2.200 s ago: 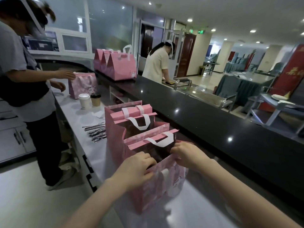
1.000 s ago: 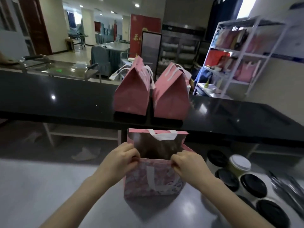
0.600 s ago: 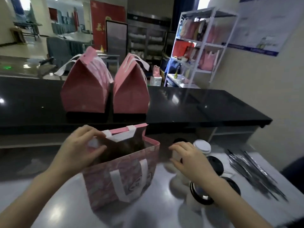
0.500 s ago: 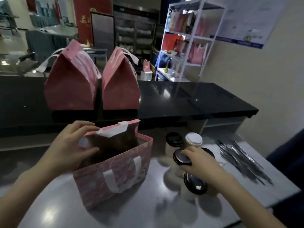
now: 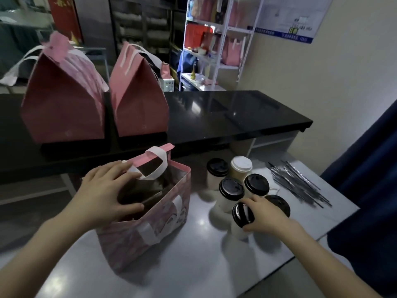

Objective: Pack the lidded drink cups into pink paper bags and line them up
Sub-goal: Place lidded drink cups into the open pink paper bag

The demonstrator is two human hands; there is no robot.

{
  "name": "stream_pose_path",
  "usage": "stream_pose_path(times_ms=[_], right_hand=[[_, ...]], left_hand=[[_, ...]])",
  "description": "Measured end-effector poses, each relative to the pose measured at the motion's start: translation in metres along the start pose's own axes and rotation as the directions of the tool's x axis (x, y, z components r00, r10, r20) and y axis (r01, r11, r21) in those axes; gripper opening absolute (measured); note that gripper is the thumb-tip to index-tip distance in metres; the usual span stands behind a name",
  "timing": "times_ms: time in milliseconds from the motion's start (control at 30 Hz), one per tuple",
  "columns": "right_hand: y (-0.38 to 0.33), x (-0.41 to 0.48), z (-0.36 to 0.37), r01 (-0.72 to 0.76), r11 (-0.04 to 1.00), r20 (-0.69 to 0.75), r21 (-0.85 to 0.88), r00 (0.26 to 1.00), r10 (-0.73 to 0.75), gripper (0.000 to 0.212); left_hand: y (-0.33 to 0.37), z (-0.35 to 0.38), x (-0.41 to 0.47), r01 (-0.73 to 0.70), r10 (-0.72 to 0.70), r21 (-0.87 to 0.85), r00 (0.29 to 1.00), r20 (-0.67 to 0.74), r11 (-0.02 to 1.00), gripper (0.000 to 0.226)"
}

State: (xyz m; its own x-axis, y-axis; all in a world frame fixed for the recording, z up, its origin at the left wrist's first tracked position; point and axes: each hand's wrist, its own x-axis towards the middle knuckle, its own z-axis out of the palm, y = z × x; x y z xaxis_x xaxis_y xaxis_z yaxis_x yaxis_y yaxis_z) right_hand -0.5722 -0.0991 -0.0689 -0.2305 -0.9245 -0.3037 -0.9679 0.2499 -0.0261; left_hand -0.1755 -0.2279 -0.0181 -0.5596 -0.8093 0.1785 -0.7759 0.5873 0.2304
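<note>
An open pink paper bag [image 5: 150, 231] with white handles stands on the grey worktop [image 5: 193, 267]. My left hand [image 5: 107, 190] holds the bag's left rim, thumb inside the mouth. To its right stands a cluster of several lidded cups, one with a white lid [image 5: 241, 166], the others black-lidded. My right hand [image 5: 264, 216] grips the nearest black-lidded cup [image 5: 242, 216] by its top, and the cup tilts toward the bag. Two closed pink bags [image 5: 62, 104] [image 5: 139, 97] stand side by side on the black counter behind.
A pile of wrapped straws [image 5: 298, 183] lies right of the cups near the worktop's right edge. The raised black counter [image 5: 236, 115] runs along the back. A white shelf rack [image 5: 217, 44] with more bags stands beyond it. A dark blue curtain [image 5: 369, 190] hangs at right.
My view swung right from another worker's station to this one. My right hand left the bag's rim, reached the cups and took hold of the nearest black-lidded one. My left hand stayed on the bag.
</note>
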Motion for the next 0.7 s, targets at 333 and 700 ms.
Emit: stream_pose_path(times_ms=[333, 700], right_hand=[[-0.063, -0.017, -0.083, 0.204, 0.979, -0.218, 0.001, 0.956, -0.199, 0.084], [-0.162, -0.050, -0.195, 0.633, 0.774, -0.460, 0.020, 0.693, -0.555, 0.079]], left_hand=[[-0.004, -0.003, -0.004, 0.020, -0.020, -0.015, 0.999, -0.028, 1.000, 0.064], [0.004, -0.007, -0.037, 0.136, -0.132, 0.014, 0.976, -0.173, 0.991, 0.061]])
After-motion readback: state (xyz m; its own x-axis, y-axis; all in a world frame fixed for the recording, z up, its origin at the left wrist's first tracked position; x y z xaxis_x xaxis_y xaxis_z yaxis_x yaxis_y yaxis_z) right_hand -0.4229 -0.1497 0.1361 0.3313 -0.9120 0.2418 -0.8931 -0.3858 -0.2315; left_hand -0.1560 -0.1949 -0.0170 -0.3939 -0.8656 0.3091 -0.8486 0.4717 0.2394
